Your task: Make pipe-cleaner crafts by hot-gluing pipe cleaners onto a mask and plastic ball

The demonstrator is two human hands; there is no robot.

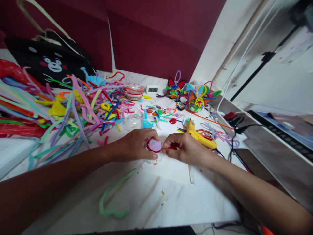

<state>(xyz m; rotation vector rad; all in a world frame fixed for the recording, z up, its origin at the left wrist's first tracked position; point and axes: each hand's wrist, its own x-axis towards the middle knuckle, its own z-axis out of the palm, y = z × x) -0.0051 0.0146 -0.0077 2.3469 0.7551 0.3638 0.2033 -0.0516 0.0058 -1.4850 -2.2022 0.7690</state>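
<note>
My left hand (140,143) is closed around a small clear plastic cup or half-ball, partly hidden by my fingers. On it sits a lilac coil of pipe cleaner (155,144), ringed with a red strand. At the coil's right side, my right hand (182,147) pinches the red pipe cleaner (173,146), whose loose part shows between my fingers. A light green pipe cleaner (110,195) lies bent on the table in front of my left arm. Just beyond my right hand rests a yellow hot glue gun (200,137).
Loose pipe cleaners (73,114) heap over the left side. Behind stand a striped bowl (133,92), a small clock (152,89) and colourful decorated balls (174,91). A black bag (49,62) leans at back left. Cables and a phone (254,166) lie at right.
</note>
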